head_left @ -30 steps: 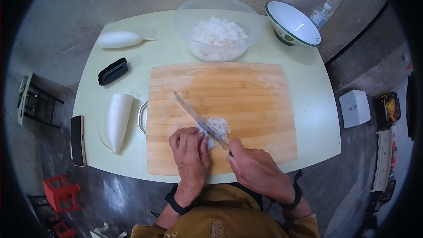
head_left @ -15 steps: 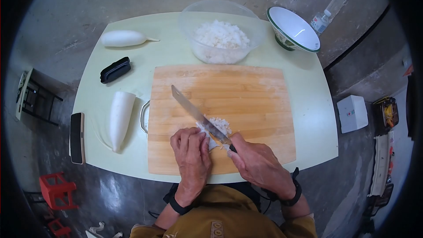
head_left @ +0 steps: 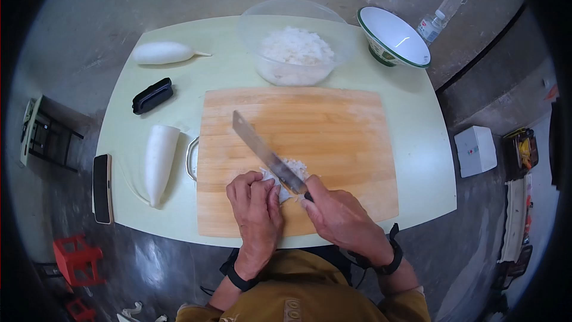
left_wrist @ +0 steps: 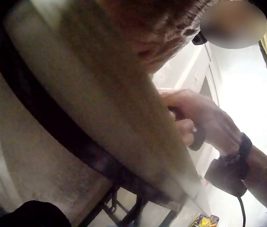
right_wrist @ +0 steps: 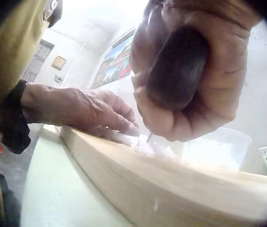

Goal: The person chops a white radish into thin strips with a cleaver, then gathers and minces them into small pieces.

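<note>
My right hand (head_left: 345,217) grips the dark handle (right_wrist: 178,68) of a kitchen knife (head_left: 259,148), its blade slanting up and left over the wooden cutting board (head_left: 339,131). With curled fingers, my left hand (head_left: 256,206) holds a piece of white radish (head_left: 285,194) down on the board, the fingertips close beside the blade. Part of that piece is hidden under the fingers. Just beyond the blade lies a small pile of chopped radish (head_left: 296,167). In the right wrist view, the left hand (right_wrist: 84,109) bends over white bits at the board's edge.
Behind the board stands a clear plastic bowl (head_left: 268,71) full of chopped white radish, with a green-rimmed bowl (head_left: 396,36) to its right. On the left are a cut radish (head_left: 161,161), a whole radish (head_left: 162,53), a black case (head_left: 152,96) and a phone (head_left: 102,188).
The knife shifts slightly and its blade turns to show more of its flat side. My left hand stays on the radish piece. The head view sways a little.
</note>
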Demonstrator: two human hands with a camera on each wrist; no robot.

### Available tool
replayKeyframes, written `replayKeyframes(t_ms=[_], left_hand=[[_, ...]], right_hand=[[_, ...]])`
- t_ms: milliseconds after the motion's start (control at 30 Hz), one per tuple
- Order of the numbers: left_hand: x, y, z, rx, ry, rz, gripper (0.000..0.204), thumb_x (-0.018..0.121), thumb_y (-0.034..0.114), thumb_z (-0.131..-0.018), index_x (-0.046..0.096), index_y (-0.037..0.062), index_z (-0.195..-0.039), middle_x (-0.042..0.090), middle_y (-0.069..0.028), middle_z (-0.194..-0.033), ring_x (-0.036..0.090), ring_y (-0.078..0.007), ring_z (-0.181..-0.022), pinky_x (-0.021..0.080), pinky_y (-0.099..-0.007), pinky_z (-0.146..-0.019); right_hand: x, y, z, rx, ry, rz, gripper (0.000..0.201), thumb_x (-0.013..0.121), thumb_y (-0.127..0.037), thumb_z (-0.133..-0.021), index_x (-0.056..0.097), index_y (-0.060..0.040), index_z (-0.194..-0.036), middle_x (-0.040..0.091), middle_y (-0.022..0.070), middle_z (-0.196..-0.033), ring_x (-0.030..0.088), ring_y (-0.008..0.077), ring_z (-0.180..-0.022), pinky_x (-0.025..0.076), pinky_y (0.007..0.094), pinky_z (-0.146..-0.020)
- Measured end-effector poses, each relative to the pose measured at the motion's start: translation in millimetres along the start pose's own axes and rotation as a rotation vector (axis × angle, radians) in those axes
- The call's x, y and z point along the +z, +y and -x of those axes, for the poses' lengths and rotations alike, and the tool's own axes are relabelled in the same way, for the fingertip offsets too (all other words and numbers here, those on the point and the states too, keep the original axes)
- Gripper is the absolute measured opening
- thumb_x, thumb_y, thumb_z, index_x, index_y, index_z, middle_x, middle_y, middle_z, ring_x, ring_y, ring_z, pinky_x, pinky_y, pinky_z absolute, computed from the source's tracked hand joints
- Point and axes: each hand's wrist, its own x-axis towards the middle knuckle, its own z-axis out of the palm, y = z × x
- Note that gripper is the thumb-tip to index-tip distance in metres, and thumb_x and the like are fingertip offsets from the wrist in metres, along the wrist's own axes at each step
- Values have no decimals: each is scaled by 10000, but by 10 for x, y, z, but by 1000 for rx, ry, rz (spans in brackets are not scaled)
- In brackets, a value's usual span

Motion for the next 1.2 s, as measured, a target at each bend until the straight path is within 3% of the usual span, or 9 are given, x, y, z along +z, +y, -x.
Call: replayKeyframes(t_ms=[133, 233, 333, 400, 600, 733, 800, 900, 1200], left_hand=[[26, -20, -16, 34, 27, -28, 193, 662, -45, -821, 603, 9, -997, 563, -160, -1194, 488, -385, -1119, 413, -466, -955], [36, -33, -19, 68, -2, -115, 200, 660, -41, -827, 604, 14, -1011, 572, -155, -1191, 473, -392, -1166, 400, -472, -989], [15, -52, -13, 76, -29, -104, 221, 666, -40, -822, 603, 16, -1026, 577, -153, -1175, 470, -396, -1184, 400, -475, -1002], [1, -42, 5, 51, 4, -48, 228, 671, -43, -813, 602, 14, -1022, 586, -151, -1135, 482, -395, -1165, 406, -476, -990], [-6, -20, -14, 57, 48, -27, 233, 691, -61, -778, 600, 6, -982, 598, -150, -1028, 526, -362, -1048, 430, -443, -918], [0, -34, -16, 65, 41, -39, 218, 694, -70, -768, 598, 1, -951, 593, -150, -981, 528, -346, -991, 432, -430, -879], [8, -25, -28, 76, 49, -39, 193, 691, -76, -767, 593, -5, -917, 588, -149, -954, 526, -340, -970, 431, -428, -863], [2, -14, -45, 85, 36, -56, 183, 686, -82, -769, 593, -10, -909, 589, -153, -956, 527, -343, -968, 432, -425, -864], [-13, -24, -38, 103, 30, -32, 182, 667, -57, -804, 608, -20, -972, 581, -169, -990, 525, -355, -996, 437, -438, -866]], right_hand=[[-28, 19, 67, 31, -6, -66, 202, 531, -109, -965, 400, -3, -1077, 549, 244, -674, 556, 476, -652, 396, 566, -582], [-79, 5, 124, 34, -7, -39, 198, 533, -113, -967, 405, -6, -1074, 550, 239, -678, 556, 465, -643, 401, 551, -573], [-104, -19, 168, -1, 35, -41, 182, 550, -111, -972, 412, -9, -1034, 463, 226, -625, 491, 467, -609, 359, 508, -549], [-126, -47, 204, -69, 42, 13, 171, 551, -101, -956, 418, -21, -1029, 556, 220, -685, 561, 443, -632, 407, 519, -548], [-133, -62, 239, -52, 4, 97, 164, 560, -96, -946, 431, -27, -1021, 603, 192, -715, 598, 417, -630, 444, 499, -530], [-145, -74, 229, -93, -22, 130, 171, 568, -96, -939, 435, -25, -1020, 619, 181, -727, 613, 403, -631, 457, 485, -516], [-156, -101, 197, -31, -85, 89, 163, 568, -107, -953, 433, -25, -996, 563, 210, -701, 569, 452, -668, 429, 505, -574], [-162, -136, 125, -34, -122, 129, 163, 566, -99, -952, 430, -26, -1005, 562, 208, -693, 568, 449, -671, 426, 508, -572], [-25, -13, 42, -12, 23, 15, 174, 540, -111, -965, 409, -23, -1038, 589, 207, -693, 587, 440, -645, 430, 530, -562]])
